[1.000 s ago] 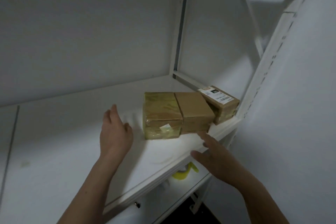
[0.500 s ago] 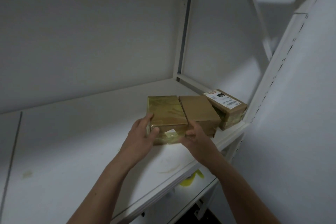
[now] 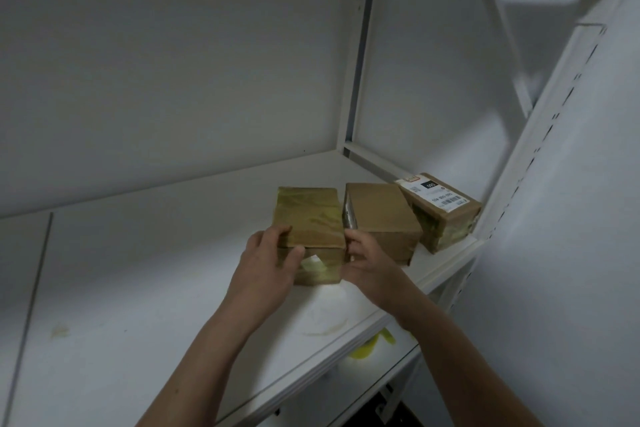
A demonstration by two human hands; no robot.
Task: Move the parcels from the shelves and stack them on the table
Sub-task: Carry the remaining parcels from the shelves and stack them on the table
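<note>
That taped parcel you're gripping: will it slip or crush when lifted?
The taped parcel looks boxy with crisp edges, so probably stiff. Its glossy tape may be slippery; the left hand and right hand grip opposite sides, which should help. Flat faces: unlikely to roll.

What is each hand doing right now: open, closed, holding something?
Left hand: grips the taped parcel at its left side.
Right hand: grips the same parcel's right side.
</note>
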